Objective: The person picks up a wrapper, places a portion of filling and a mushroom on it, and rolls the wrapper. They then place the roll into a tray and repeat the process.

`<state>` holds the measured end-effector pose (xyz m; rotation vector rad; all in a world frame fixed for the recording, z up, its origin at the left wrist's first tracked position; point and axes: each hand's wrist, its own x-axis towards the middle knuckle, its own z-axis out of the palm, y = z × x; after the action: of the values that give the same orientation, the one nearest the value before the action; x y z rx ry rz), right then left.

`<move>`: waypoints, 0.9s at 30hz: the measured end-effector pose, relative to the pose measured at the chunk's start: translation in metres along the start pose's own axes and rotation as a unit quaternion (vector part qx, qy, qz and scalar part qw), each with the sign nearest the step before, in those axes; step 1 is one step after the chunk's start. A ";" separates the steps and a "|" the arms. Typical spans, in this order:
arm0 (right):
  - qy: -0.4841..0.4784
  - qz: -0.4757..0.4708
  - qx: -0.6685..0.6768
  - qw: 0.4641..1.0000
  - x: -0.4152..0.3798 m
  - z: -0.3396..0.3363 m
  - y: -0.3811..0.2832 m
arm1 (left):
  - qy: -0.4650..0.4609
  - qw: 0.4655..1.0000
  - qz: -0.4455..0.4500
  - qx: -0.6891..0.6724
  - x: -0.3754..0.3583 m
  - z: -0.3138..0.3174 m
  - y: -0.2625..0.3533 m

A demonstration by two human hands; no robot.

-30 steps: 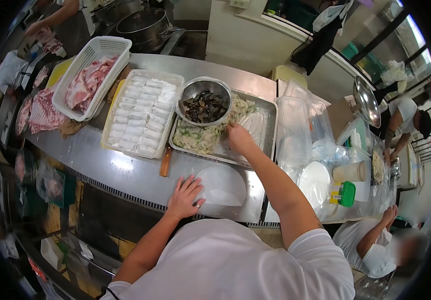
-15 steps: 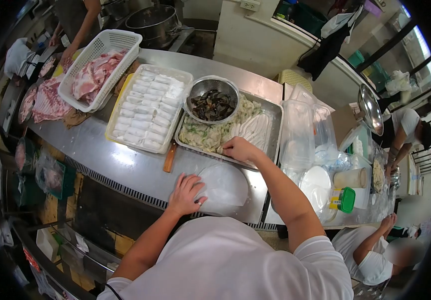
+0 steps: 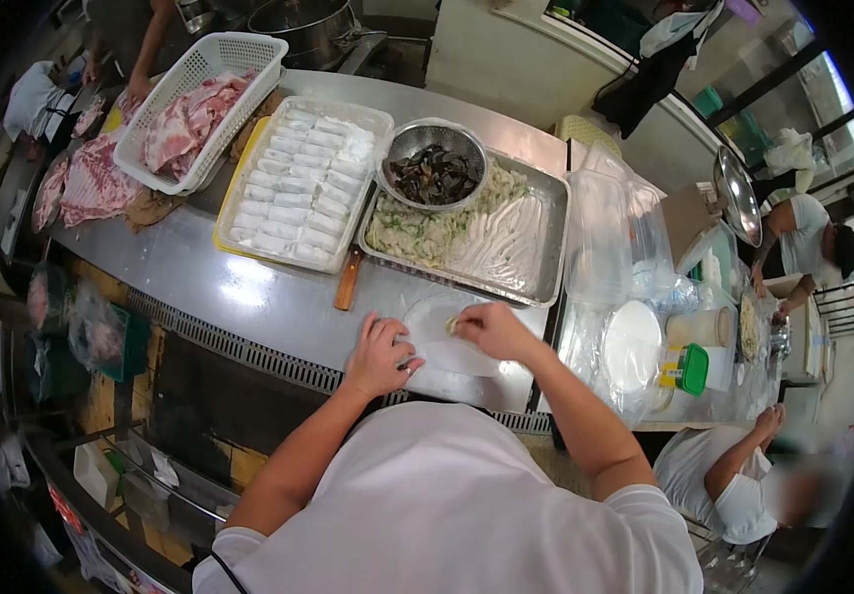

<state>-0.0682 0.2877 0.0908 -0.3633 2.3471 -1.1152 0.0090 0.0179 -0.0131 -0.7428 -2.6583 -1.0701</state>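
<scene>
A thin, round white wrapper lies flat on the steel counter in front of me. My left hand rests at its left edge, fingers spread. Over the wrapper, my right hand pinches a small pale lump of filling between thumb and fingertips. Just beyond is a metal tray with green-flecked filling on its left; its right side is smeared. A perforated metal bowl of dark pieces sits on the tray's back left part.
Left of the tray stands a plastic tub with rows of white rolls. A wooden handle lies beside it. Farther left are a white basket and raw meat. Clear containers stand right; people work at both sides.
My right hand has moved from the filling in the tray to above the wrapper, bringing a small lump of filling. My left hand stays at the wrapper's edge. The view has shifted slightly.
</scene>
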 end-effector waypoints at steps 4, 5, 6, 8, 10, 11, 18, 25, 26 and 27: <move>0.047 -0.058 -0.113 0.991 -0.020 0.063 0.004 | -0.003 1.000 -0.003 -0.011 0.001 -0.002 0.001; 0.071 -0.064 -0.141 0.985 -0.026 0.076 0.013 | -0.004 1.000 -0.004 -0.012 0.001 -0.003 0.001; 0.094 -0.071 -0.168 0.979 -0.031 0.083 0.009 | -0.006 1.000 -0.005 -0.014 0.001 -0.003 0.002; 0.138 -0.089 -0.205 0.965 -0.035 0.086 0.005 | -0.006 1.000 -0.008 -0.009 0.001 -0.003 0.001; 0.180 -0.104 -0.225 0.952 -0.043 0.086 0.004 | -0.009 1.000 -0.011 -0.007 0.000 -0.004 0.002; 0.174 -0.097 -0.226 0.953 -0.045 0.086 0.008 | -0.010 1.000 -0.011 -0.007 0.000 -0.004 0.002; 0.184 -0.003 -0.138 0.973 -0.055 0.087 0.027 | -0.007 1.000 -0.004 -0.020 -0.001 -0.002 -0.002; 0.249 -0.015 -0.108 0.962 -0.068 0.078 0.017 | -0.009 1.000 -0.007 -0.025 -0.001 -0.003 -0.001; 0.222 -0.006 -0.125 0.967 -0.068 0.078 0.021 | -0.009 1.000 -0.007 -0.027 -0.001 -0.003 0.000; 0.195 0.002 -0.141 0.971 -0.066 0.076 0.025 | -0.009 1.000 -0.007 -0.029 0.000 -0.003 0.000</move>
<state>0.0283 0.2839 0.0532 -0.2532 2.8653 -0.9137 0.0090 0.0156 -0.0110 -0.7488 -2.6621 -1.1531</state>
